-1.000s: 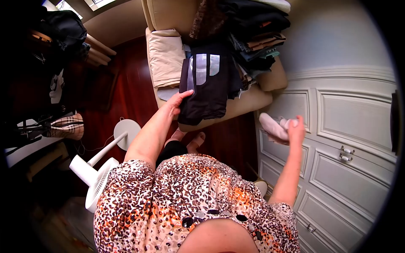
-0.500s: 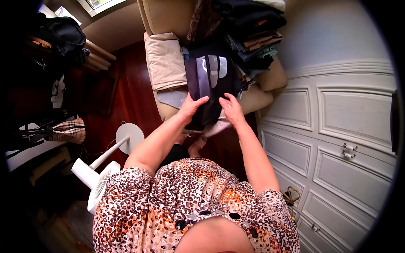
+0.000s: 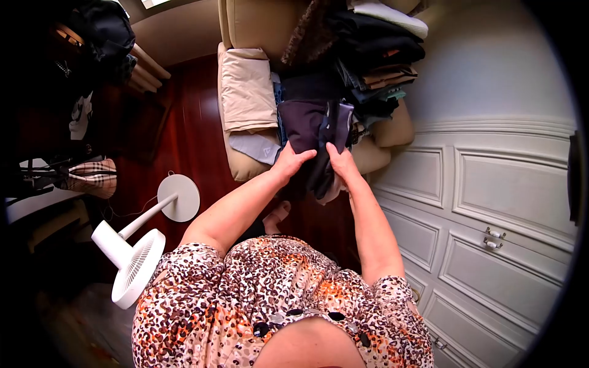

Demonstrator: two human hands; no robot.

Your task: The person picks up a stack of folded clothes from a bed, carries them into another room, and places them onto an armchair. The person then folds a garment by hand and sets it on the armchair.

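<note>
A dark purple-black garment (image 3: 302,126) lies partly folded at the front of the beige seat, with a narrow grey band along its right side. Its exact kind I cannot make out. My left hand (image 3: 293,162) holds its near left edge, thumb on top and fingers underneath. On the near right part, my right hand (image 3: 342,162) grips the same garment, thumb pointing inward. Black cloth hangs down between the two hands. Left of the garment are a folded beige cloth (image 3: 246,89) and a grey cloth (image 3: 253,147) below it.
Several folded clothes (image 3: 380,80) are piled on the right of the beige seat (image 3: 261,24). White panelled cabinetry (image 3: 509,175) runs along the right. At my left stands a white fan (image 3: 142,267) on a round base, near a plaid bag (image 3: 95,175). Dark red wood floor (image 3: 193,116) lies beneath.
The garment's wide grey stripe and pale patches have turned over or aside; its dark purple side now faces up. My right hand has closed onto the cloth.
</note>
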